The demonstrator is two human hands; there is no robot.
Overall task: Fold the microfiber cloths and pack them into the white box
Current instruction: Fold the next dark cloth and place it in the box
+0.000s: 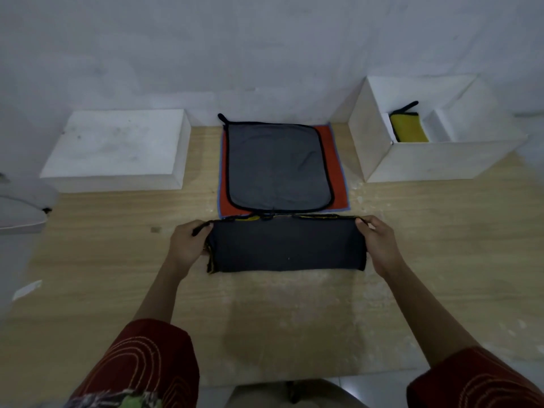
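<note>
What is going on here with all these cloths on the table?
A person is folding a dark cloth on the wooden table, with the left hand and the right hand each gripping one end. Behind it, a grey cloth lies flat on an orange cloth, both unfolded. The white box on the right already holds a folded yellow cloth.

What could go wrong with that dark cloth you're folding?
The left hand and right hand grip the dark cloth only at its ends, so the middle might sag and the fold could open. Its far edge lies close to the grey cloth, so lifting might drag that one. It probably needs another fold to fit the white box.
</note>
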